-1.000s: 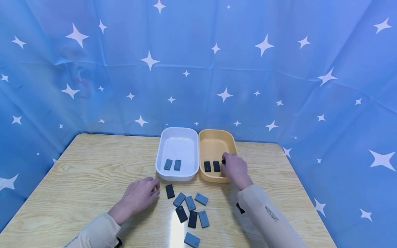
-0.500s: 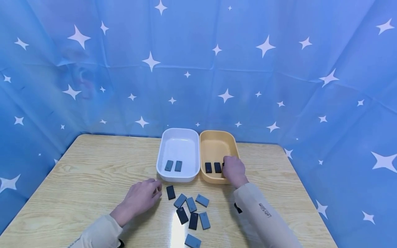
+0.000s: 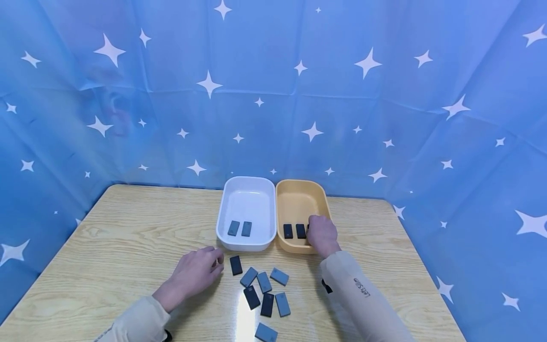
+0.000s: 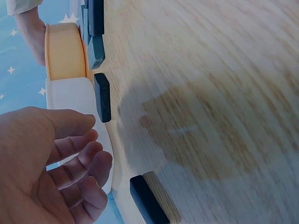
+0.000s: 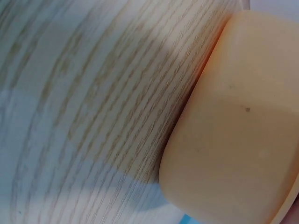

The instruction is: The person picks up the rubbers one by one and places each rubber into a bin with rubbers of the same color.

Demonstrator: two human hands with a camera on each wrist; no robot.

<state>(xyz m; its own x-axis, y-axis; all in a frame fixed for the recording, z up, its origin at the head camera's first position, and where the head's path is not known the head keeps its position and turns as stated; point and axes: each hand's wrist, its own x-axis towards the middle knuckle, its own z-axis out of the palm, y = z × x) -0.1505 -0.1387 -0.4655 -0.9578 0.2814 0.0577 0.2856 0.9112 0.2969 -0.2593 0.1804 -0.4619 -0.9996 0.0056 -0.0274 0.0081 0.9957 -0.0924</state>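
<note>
My right hand [image 3: 323, 234] reaches into the orange tray [image 3: 297, 202], beside two black rectangular blocks [image 3: 294, 231] lying in a row. A sliver of a third black block shows at its fingers, which are mostly hidden in the head view. My left hand [image 3: 195, 270] hovers low over the table with loosely bent fingers and holds nothing. Just right of it lies a black block [image 3: 236, 265]. In the left wrist view, another dark block [image 4: 148, 200] lies beyond the fingers of the left hand [image 4: 51, 163]; the head view does not show it.
Two grey-blue blocks [image 3: 240, 228] lie in the white tray [image 3: 246, 247], which adjoins the orange one. Several loose grey-blue blocks [image 3: 283, 304] and black blocks [image 3: 267, 305] are scattered on the wooden table [image 3: 141, 228]. A blue star-patterned curtain [image 3: 273, 95] hangs behind.
My right hand has lowered slightly within the orange tray, bringing the black block down beside the two others. My left hand has barely moved.
</note>
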